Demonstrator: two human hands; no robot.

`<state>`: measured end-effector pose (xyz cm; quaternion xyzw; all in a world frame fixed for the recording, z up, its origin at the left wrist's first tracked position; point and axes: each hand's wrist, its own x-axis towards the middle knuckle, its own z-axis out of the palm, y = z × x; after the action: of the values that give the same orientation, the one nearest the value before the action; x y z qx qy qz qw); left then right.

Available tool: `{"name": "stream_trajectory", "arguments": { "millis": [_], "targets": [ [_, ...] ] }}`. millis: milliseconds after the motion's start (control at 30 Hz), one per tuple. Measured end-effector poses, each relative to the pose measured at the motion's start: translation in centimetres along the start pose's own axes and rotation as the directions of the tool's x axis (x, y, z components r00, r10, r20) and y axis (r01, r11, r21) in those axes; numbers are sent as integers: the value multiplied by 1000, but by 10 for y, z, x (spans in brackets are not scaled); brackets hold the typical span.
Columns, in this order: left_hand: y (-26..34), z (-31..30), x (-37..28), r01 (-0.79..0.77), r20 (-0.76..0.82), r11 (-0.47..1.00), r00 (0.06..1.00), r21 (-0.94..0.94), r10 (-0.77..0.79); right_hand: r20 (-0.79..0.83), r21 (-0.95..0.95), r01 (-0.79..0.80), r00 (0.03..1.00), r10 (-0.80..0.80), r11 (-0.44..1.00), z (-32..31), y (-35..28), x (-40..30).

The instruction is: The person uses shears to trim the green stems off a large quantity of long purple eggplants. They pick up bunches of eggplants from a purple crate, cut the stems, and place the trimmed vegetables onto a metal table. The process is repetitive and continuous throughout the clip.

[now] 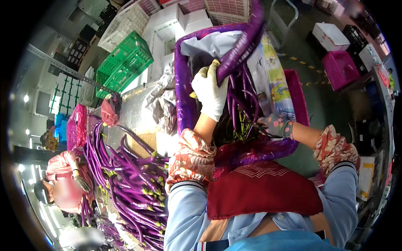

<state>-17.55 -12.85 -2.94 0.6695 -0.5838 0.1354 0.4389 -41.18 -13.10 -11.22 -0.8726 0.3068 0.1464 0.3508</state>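
Note:
My left hand (211,94), in a white glove, grips a long purple eggplant (240,51) near one end; it slants up and right, blurred at its far part. My right hand (278,125) wears a grey flowered glove and holds a dark pair of scissors (266,131), whose blades I cannot make out clearly. Both hands are over a crate (182,103) wrapped in purple plastic, with a pale liner (212,44) at its far end. Inside lie several slim eggplants (233,108), their green stems toward me. More eggplants (135,185) are heaped on the table to my left.
A green plastic crate (125,62) and white boxes (166,18) stand beyond the table. Crumpled grey plastic (161,105) lies beside the purple crate. At the left, a person in pink (61,164) works by the heap. A magenta tub (340,70) sits far right.

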Motion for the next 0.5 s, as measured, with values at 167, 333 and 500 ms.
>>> {"name": "stream_trajectory", "arguments": {
  "millis": [167,333,500],
  "targets": [
    [0,-20,3,-276,-57,925,952,263,300,-74,52,-43,996,47,998,3,0,1],
    [-14,-89,16,-249,-61,922,958,296,279,-280,5,322,909,-308,947,55,72,30],
    [-68,-208,-15,277,-236,956,939,96,-248,-158,599,168,983,-89,783,39,35,34]
  ]
}}
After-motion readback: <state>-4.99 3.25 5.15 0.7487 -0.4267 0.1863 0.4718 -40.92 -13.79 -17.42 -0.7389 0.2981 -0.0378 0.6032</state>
